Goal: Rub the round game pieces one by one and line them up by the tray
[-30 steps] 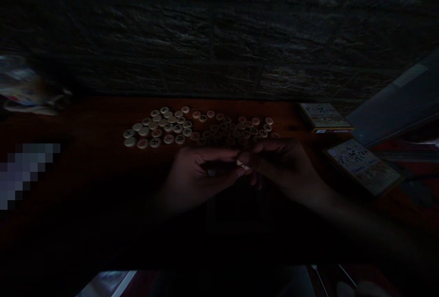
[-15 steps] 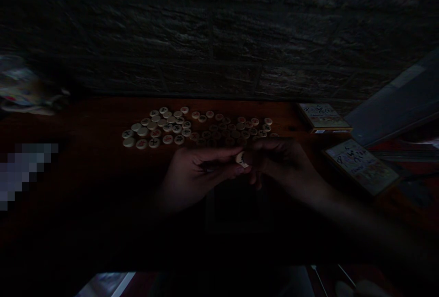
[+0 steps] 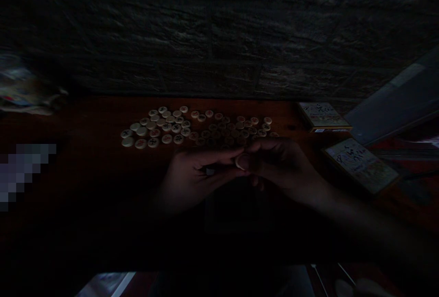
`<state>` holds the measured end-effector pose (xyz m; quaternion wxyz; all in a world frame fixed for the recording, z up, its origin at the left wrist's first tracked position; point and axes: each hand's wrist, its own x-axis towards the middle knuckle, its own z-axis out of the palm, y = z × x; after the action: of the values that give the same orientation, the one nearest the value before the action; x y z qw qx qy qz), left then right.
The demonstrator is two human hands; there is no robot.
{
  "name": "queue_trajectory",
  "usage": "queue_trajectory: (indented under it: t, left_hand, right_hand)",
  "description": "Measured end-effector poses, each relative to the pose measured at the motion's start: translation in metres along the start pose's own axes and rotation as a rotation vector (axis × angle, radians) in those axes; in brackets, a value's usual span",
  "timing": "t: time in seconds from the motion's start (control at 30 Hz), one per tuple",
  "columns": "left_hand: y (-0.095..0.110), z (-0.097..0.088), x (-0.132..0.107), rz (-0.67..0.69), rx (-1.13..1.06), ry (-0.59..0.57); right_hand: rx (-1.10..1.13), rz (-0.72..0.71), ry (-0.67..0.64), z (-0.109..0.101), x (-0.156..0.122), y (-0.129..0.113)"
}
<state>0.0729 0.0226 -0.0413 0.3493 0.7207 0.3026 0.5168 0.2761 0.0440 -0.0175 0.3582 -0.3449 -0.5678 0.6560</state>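
The scene is very dark. My left hand (image 3: 192, 176) and my right hand (image 3: 284, 167) meet above the near part of a reddish wooden table (image 3: 89, 151). Between the fingertips of both hands sits a small pale round game piece (image 3: 242, 161), pinched from both sides. A second pale bit (image 3: 210, 172) shows inside my left hand's curled fingers. Just beyond the hands lie several pale round game pieces (image 3: 164, 128) with dark or red marks, spread flat on the table.
Two printed boxes lie at the right, one far (image 3: 322, 116) and one nearer (image 3: 361, 164). A grey flat panel (image 3: 398, 103) leans at the far right. A rough dark wall (image 3: 219, 36) rises behind the table. Crumpled packaging (image 3: 24, 87) sits at the far left.
The piece between my fingertips has turned from edge-on to showing its round blank face. Both hands stay nearly in place.
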Motion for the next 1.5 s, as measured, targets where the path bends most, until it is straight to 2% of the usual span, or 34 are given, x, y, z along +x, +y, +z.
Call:
queue_trajectory:
  t: [0.27,0.5,0.6,0.9,1.13,1.3,1.37,1.5]
  left_hand:
    - [-0.003,0.003,-0.004,-0.047,-0.028,0.059]
    - [0.002,-0.002,-0.002,0.127,0.134,-0.007]
    - [0.004,-0.002,-0.002,0.144,0.167,-0.019]
    - [0.001,-0.002,-0.001,-0.036,0.046,-0.021]
    - [0.004,-0.003,-0.002,0.062,0.166,-0.066]
    - [0.001,-0.009,-0.006,-0.053,0.048,-0.157]
    - [0.000,-0.009,-0.005,-0.063,0.008,-0.139]
    - [0.001,-0.006,0.002,-0.066,0.000,-0.030]
  right_hand:
    - [0.034,0.021,-0.002,-0.001,-0.001,-0.001]
    - [0.001,0.056,-0.007,0.000,-0.002,0.003]
    - [-0.011,0.065,0.000,0.001,-0.002,0.004]
    - [0.031,0.076,-0.022,-0.001,-0.001,0.000]
    - [-0.069,0.055,0.039,0.001,-0.002,0.001]
    - [-0.049,0.037,0.022,0.000,-0.002,0.003]
    - [-0.018,0.004,-0.004,0.000,-0.002,0.004]
    - [0.019,-0.043,-0.043,0.000,0.000,0.004]
